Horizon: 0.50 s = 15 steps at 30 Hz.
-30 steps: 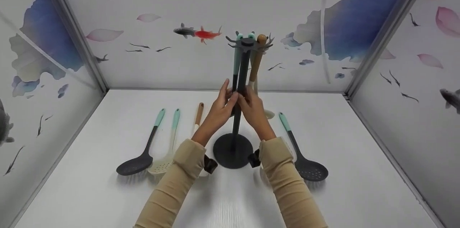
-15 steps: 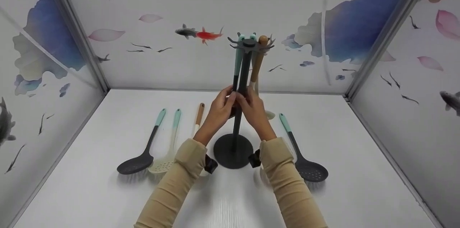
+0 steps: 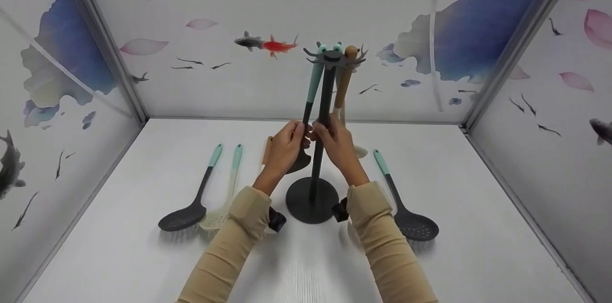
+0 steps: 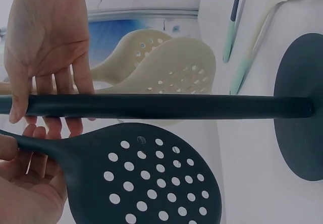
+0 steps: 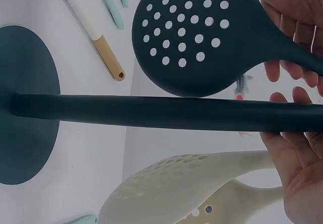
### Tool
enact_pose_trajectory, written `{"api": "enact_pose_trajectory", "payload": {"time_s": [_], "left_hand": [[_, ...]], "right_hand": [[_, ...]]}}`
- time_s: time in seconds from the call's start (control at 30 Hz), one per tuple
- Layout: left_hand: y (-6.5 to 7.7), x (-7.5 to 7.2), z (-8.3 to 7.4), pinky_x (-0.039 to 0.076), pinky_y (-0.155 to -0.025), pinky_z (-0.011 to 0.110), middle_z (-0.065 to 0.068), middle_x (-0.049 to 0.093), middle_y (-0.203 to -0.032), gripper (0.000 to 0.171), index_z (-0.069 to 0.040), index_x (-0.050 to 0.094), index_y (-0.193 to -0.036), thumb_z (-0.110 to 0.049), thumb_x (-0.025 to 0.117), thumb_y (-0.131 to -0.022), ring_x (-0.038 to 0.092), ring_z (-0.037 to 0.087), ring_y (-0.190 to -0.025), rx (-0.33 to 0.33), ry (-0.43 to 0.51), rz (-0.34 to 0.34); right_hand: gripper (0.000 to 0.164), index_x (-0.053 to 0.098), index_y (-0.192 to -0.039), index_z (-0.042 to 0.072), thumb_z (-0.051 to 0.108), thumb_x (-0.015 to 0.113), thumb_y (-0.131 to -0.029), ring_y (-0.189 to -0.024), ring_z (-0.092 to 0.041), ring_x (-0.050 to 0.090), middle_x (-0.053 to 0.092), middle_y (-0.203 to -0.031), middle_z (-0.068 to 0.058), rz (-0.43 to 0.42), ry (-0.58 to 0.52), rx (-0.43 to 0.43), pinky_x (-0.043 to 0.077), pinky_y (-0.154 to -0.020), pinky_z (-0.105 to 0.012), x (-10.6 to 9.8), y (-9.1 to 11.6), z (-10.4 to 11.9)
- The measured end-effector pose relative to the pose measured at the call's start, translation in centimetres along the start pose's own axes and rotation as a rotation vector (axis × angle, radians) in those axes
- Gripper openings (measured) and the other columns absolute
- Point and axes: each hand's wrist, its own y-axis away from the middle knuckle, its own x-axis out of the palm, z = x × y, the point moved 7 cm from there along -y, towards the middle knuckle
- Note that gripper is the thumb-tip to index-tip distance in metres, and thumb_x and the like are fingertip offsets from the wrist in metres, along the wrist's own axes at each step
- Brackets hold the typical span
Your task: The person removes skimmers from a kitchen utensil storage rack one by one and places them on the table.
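Observation:
My left hand pinches the dark neck of a skimmer with a mint handle, hung from the upright black utensil stand. Its perforated head is mostly behind the hand in the head view but shows large in both wrist views. My right hand grips the stand's pole, thumb in front and fingers wrapped behind. Further round the crown of hooks hang a brown-handled utensil and another with a mint end. Two cream perforated heads show behind the pole in the left wrist view.
Left of the stand on the white table lie a black skimmer, a cream one and a brown-handled utensil, partly hidden by my arm. Another black skimmer lies to the right. Printed panels enclose the back and sides.
My left hand has shifted left and slightly down with the skimmer's neck, tilting the skimmer away from the pole so part of its head shows. My right hand stays on the pole.

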Motion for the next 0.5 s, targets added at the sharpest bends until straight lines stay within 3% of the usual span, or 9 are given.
{"api": "enact_pose_trajectory", "payload": {"time_s": [0.27,0.4,0.5], "left_hand": [[0.0,0.1,0.1,0.047,-0.060,0.028,0.001,0.052,-0.073,0.026,0.002,0.054,-0.099,-0.017,0.037,-0.102,0.051,0.012,-0.060,-0.086,0.040,0.006],[0.0,0.2,0.2,0.045,-0.061,0.030,0.000,0.049,-0.072,0.024,0.001,0.053,-0.098,-0.017,0.038,-0.101,0.048,0.012,-0.060,-0.137,0.114,0.011],[-0.2,0.2,-0.1,0.044,-0.061,0.028,0.001,0.050,-0.074,0.024,0.001,0.053,-0.099,-0.017,0.038,-0.101,0.049,0.011,-0.061,-0.148,0.169,0.011]], "right_hand": [[0.015,0.052,-0.100,0.002,0.017,0.050,-0.097,-0.079,-0.029,0.061,0.062,-0.082,-0.019,0.016,-0.027,0.007,0.050,-0.076,-0.046,0.1,0.0,0.0],[0.015,0.052,-0.100,-0.002,0.013,0.050,-0.096,-0.079,-0.035,0.060,0.062,-0.083,-0.024,0.007,-0.014,0.010,0.048,-0.077,-0.049,0.0,0.1,0.3],[0.015,0.051,-0.100,-0.005,0.009,0.049,-0.096,-0.080,-0.041,0.058,0.060,-0.083,-0.029,0.007,-0.020,-0.002,0.048,-0.078,-0.052,-0.1,0.3,1.8]]}}
